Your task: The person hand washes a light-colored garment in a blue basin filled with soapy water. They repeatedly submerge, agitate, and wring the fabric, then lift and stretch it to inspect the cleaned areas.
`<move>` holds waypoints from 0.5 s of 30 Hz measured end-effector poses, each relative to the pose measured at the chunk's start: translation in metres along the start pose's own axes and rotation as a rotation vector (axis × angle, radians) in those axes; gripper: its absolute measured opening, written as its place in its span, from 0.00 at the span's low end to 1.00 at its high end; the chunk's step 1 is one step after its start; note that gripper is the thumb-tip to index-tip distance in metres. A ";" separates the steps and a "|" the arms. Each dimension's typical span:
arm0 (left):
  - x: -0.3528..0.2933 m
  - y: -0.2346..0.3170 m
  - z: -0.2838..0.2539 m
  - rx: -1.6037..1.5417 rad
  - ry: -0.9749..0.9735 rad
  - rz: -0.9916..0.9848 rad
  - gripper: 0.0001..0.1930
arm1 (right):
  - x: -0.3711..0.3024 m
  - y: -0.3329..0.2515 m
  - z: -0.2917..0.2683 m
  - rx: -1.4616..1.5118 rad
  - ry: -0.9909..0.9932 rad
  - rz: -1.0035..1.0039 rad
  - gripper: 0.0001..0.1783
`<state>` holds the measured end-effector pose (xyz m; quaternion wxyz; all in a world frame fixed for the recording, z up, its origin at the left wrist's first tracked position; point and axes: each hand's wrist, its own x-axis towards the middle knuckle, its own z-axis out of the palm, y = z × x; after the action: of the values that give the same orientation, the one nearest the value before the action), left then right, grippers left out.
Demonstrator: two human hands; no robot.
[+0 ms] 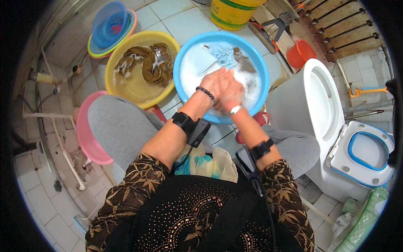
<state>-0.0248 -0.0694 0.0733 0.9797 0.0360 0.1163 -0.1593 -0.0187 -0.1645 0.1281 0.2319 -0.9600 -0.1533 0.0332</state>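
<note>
The left hand [216, 82] and right hand [232, 93] are held together over the blue basin [179, 67], their fingers bunched; whether any fabric is gripped between them cannot be told. The basin is filled with white suds [253, 90], by which the hands are partly surrounded. Light-blue cloth [223, 53] is soaked just beyond the fingertips, and a dark greyish cloth [244, 63] is half sunk beyond and right of them. To the left of the hands, a brown garment [154, 71] is left twisted in cloudy water inside the yellow basin [111, 63]. Farther left and nearer the body, a pink basin [90, 128] is partly hidden by a knee. Stacked basins [110, 23] are placed far beyond and left, a yellow bucket [233, 14] beyond, and a red bucket [300, 53] well to the right.
</note>
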 end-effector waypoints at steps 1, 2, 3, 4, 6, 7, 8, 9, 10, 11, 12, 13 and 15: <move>0.004 -0.009 -0.006 -0.005 0.156 0.052 0.13 | 0.011 0.005 0.006 -0.060 0.011 0.045 0.20; 0.008 -0.009 -0.011 0.246 0.220 0.147 0.13 | 0.012 0.012 0.013 -0.062 0.013 0.083 0.21; 0.011 -0.010 -0.014 0.399 0.243 0.134 0.13 | 0.020 0.018 0.020 -0.018 0.089 0.114 0.23; 0.010 -0.011 -0.016 0.410 0.203 0.200 0.12 | 0.018 0.019 0.022 -0.214 0.115 -0.140 0.21; 0.006 -0.014 -0.015 0.227 0.217 0.189 0.12 | 0.012 0.013 0.020 0.020 -0.038 -0.052 0.20; 0.005 -0.014 -0.012 0.149 0.219 0.180 0.12 | 0.008 0.008 0.020 0.145 -0.109 0.024 0.19; 0.002 -0.016 -0.007 0.072 0.211 0.167 0.11 | 0.010 0.009 0.022 0.122 -0.151 -0.067 0.16; 0.001 -0.019 -0.003 0.008 0.266 0.195 0.11 | 0.011 0.010 0.021 -0.245 -0.084 -0.359 0.13; 0.002 -0.020 0.001 -0.052 0.219 0.128 0.11 | 0.020 0.015 0.023 -0.135 -0.080 -0.167 0.13; 0.002 -0.023 0.002 -0.120 0.235 0.071 0.11 | 0.019 0.014 0.022 -0.057 -0.048 -0.046 0.12; 0.004 -0.022 0.002 -0.042 0.288 0.019 0.11 | 0.024 0.013 0.021 -0.048 -0.098 0.013 0.12; 0.006 -0.026 0.000 -0.056 0.253 0.094 0.11 | 0.021 0.009 0.019 -0.073 -0.081 -0.010 0.12; 0.009 -0.022 -0.010 -0.157 0.158 0.125 0.11 | 0.025 0.014 0.023 -0.071 -0.057 0.012 0.15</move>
<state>-0.0260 -0.0917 0.0604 0.9754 -0.0214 0.2026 -0.0848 0.0058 -0.1587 0.1011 0.1933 -0.9672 -0.1550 0.0565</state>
